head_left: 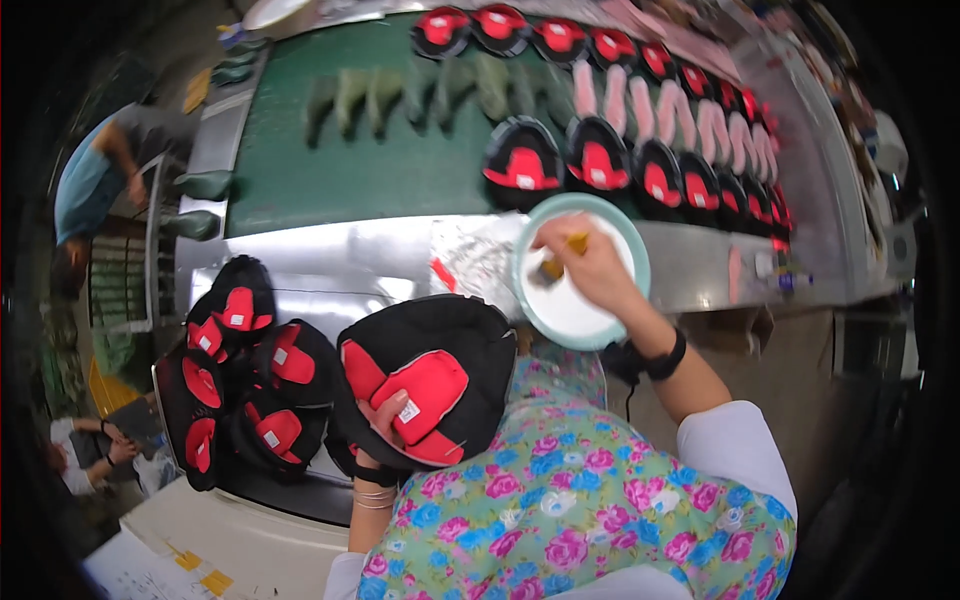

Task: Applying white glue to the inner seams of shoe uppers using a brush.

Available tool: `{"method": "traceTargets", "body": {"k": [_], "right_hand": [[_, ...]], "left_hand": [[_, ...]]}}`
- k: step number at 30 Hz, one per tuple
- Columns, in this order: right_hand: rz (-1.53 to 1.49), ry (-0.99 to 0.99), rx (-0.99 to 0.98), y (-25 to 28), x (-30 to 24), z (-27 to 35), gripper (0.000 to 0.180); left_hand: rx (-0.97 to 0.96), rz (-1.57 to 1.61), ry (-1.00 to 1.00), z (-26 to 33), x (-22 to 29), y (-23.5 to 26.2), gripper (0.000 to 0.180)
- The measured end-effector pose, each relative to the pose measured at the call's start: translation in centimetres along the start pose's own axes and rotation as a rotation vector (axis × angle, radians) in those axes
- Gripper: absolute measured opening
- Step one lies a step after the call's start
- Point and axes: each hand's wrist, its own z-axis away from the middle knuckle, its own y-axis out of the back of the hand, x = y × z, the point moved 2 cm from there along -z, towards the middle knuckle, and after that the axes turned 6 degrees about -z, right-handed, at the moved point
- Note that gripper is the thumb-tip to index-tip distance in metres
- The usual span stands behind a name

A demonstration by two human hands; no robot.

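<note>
My left hand (382, 415) grips a black shoe upper (470, 335) with a red lining and a small white label, holding it up in front of my apron. The thumb lies on the red part, while the other fingers are hidden behind it. Over a pale green basin (638, 245) of white liquid (575, 312), my right hand (592, 265) is closed around a brush (550, 270) with a yellow handle. The bristles point down toward the liquid; whether they touch it, I cannot tell.
More black-and-red uppers (285, 360) are heaped on a tray at left. Beyond the metal ledge (330, 245), a green table (270, 180) carries rows of uppers, green foot-shaped forms (385, 90) and pink insole-like strips (640, 105). Two people (100, 170) are at the far left.
</note>
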Motion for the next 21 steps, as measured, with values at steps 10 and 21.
{"method": "traceTargets", "body": {"k": [10, 21], "right_hand": [[0.243, -0.501, 0.277, 6.6, 16.6, 10.7, 0.022], [0.05, -0.424, 0.382, 10.5, 13.6, 12.2, 0.018]], "left_hand": [[-0.091, -0.295, 0.009, 0.8, -4.5, -7.7, 0.035], [-0.052, -0.535, -0.058, -1.8, -4.3, -11.1, 0.034]]}}
